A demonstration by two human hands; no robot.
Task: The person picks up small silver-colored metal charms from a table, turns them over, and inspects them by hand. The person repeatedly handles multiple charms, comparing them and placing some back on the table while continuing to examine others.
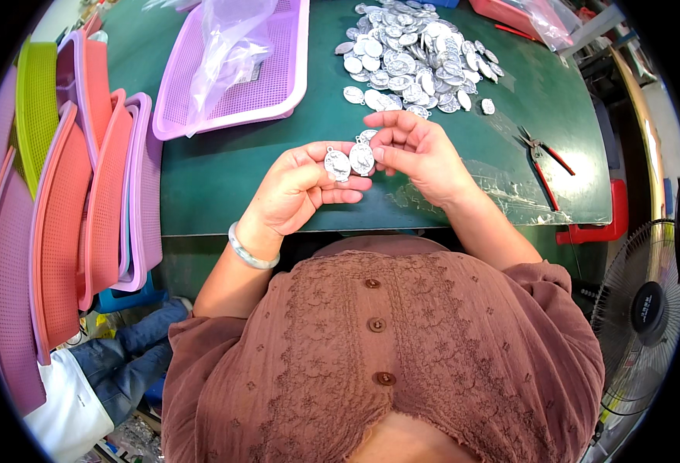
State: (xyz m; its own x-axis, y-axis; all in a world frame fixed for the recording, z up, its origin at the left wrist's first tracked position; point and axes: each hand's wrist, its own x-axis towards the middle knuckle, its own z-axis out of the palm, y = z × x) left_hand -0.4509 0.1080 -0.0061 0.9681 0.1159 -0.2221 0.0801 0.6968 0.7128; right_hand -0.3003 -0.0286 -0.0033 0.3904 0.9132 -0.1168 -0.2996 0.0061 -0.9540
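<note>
My left hand (pixel 297 184) is closed on an oval silver medal pendant (pixel 337 164) with a small loop at its top. Beside it, my right hand (pixel 425 158) pinches a second oval medal (pixel 361 159) between thumb and fingers. Part of another medal (pixel 367 136) shows just behind that one, against my right fingers; I cannot tell which hand bears it. Both hands are close together over the near edge of the green table (pixel 263 201). Beyond them lies a heap of similar silver medals (pixel 417 58), with some scattered around its edges.
A lilac plastic basket (pixel 278 100) holding a clear plastic bag (pixel 228 58) stands at the back left. Stacked coloured baskets (pixel 70 201) rise along the left side. Red-handled pliers (pixel 542 166) lie on the right. A fan (pixel 645 309) stands off the table's right side.
</note>
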